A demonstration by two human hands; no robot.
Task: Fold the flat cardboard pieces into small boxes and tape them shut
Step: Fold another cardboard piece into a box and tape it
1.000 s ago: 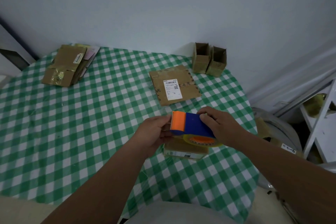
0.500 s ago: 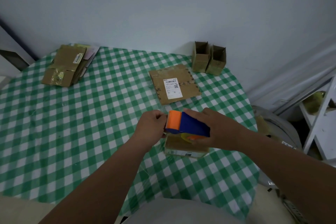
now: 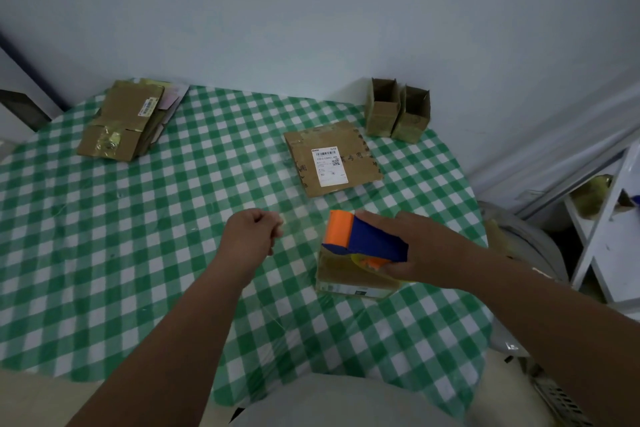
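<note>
The right hand (image 3: 426,253) grips a blue and orange tape dispenser (image 3: 363,239), fingers curled over its top, and holds it down on a small folded cardboard box (image 3: 349,279) that sits on the green checked tablecloth (image 3: 138,253). The dispenser's orange end points away from the person, and the box lies directly under the hand and dispenser.

The left hand (image 3: 251,236) hangs just left of the box, apart from it, fingers curled into a loose fist with thumb against forefinger; whether it pinches a strip of clear tape cannot be told.

Beyond the box lies a flat cardboard piece (image 3: 332,158) with a white label. Farther back and to the right of the box stand two open small boxes (image 3: 398,111), touching each other. Far to the left of the box, at the cloth's back edge, rests a stack of flat cardboard (image 3: 124,120).
</note>
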